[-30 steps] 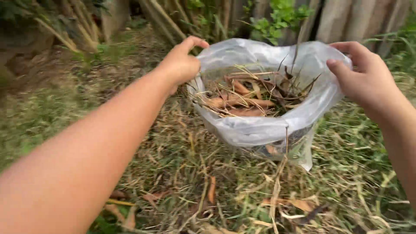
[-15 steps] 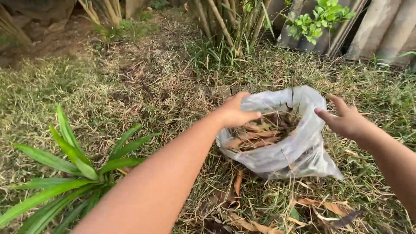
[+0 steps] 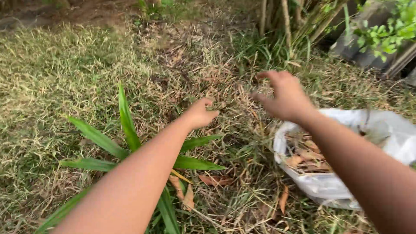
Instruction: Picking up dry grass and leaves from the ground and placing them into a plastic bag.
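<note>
Two bare arms reach out over my view. Nearest, a green broad-leaved plant (image 3: 130,147) sits under the left arm; a clear plastic bag (image 3: 329,186) of dry leaves lies under the right. Left hand (image 3: 200,113) loosely curled, empty. Right hand (image 3: 286,96) fingers spread, above dry grass (image 3: 225,82).

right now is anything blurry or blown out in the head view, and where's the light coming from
Head view: soft, even daylight, no hard shadows, so I cannot tell its direction. The right hand is motion-blurred, its fingers smeared; the left hand is sharper. The white plastic bag is bright, nearly washed out along its top. The green leafy plant and dry grass look reasonably crisp.
</note>
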